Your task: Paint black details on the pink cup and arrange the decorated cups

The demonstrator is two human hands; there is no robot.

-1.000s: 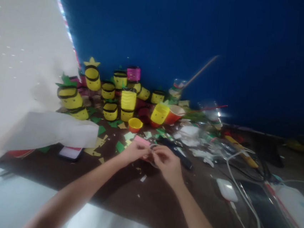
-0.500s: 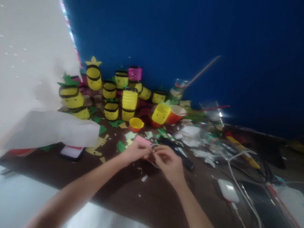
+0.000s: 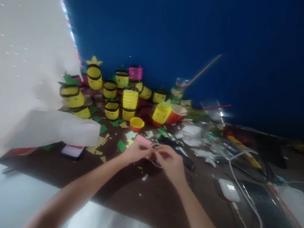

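My left hand (image 3: 137,151) and my right hand (image 3: 171,162) meet over the middle of the table, fingertips pinched together and almost touching. Between and beneath the fingers shows part of a pale, ring-shaped thing (image 3: 157,164); the fingers hide most of it, and blur keeps me from telling its kind. A pink piece (image 3: 143,140) lies just beyond my left hand. Behind my right hand is a long dark object (image 3: 189,162). Small green and cream scraps (image 3: 121,146) are scattered around the hands.
Several yellow pineapple-like containers (image 3: 111,111) with black rims stand at the back, beside a small orange-yellow cup (image 3: 136,124). A white sheet (image 3: 77,132) and a phone (image 3: 72,151) lie left. On the right are cables (image 3: 248,202), a white device (image 3: 229,190) and a yellow-handled tool (image 3: 247,157).
My right hand's fingers have drawn in and bent slightly, still pinching close to my left fingertips. The left hand stays almost in place, and the view has barely shifted.
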